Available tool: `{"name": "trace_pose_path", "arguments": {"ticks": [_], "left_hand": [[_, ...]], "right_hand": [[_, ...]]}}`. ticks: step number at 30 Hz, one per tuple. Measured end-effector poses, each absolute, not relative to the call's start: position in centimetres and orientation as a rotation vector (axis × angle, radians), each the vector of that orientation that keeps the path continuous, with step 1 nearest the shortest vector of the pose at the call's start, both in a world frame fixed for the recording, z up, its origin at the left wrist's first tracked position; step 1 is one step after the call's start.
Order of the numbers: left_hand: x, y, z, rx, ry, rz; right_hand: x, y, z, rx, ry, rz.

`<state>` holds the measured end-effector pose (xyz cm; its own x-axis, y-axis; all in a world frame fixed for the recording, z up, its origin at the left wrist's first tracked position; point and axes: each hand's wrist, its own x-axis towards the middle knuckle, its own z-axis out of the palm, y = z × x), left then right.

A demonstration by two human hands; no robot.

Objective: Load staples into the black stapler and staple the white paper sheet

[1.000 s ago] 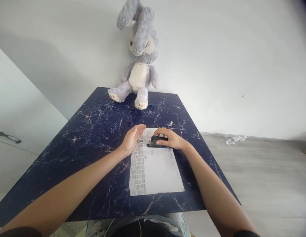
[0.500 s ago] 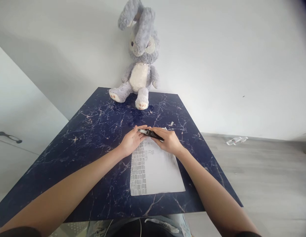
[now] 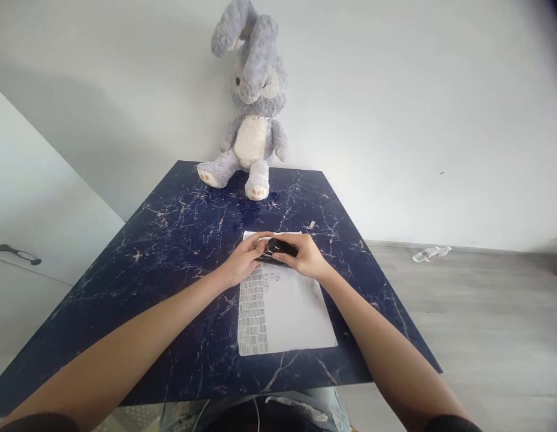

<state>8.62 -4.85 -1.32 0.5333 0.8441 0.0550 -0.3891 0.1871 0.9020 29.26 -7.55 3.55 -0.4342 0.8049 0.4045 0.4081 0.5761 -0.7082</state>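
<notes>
A black stapler lies level between my two hands, over the upper part of a printed sheet of paper. My right hand is wrapped round its right end, thumb along the near side. My left hand closes on its left end, with thumb and fingers curled about it. Fingers hide both ends of the stapler. The paper has a column of dense grey text down its left side and a few lines near the top; the rest of its face is blank.
The dark blue marbled table carries a grey plush rabbit at its far edge, against the wall. A small white scrap lies beyond the paper. A clear plastic item is on the floor at right; a cabinet handle is at left.
My left hand, before held open under the stapler's silver-coloured end, has closed round it. The stapler has turned level and its black top now shows. The paper has stayed in place.
</notes>
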Motion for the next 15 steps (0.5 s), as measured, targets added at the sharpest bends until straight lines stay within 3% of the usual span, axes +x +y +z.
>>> {"name": "trace_pose_path", "arguments": {"ticks": [7,11,15], "left_hand": [[7.8,-4.0,-1.5,1.302,0.745,1.379],[7.6,-4.3,-1.4,1.797,1.012,1.235],[8.4,-6.3,-1.7,2.407,0.998,0.957]], "right_hand": [[30.2,-7.3,4.4,-1.107,-2.4,0.629],[31.8,-6.7,4.9,-1.161,-2.453,0.692],[36.3,-5.0,4.2,-1.171,-2.275,0.97]]}}
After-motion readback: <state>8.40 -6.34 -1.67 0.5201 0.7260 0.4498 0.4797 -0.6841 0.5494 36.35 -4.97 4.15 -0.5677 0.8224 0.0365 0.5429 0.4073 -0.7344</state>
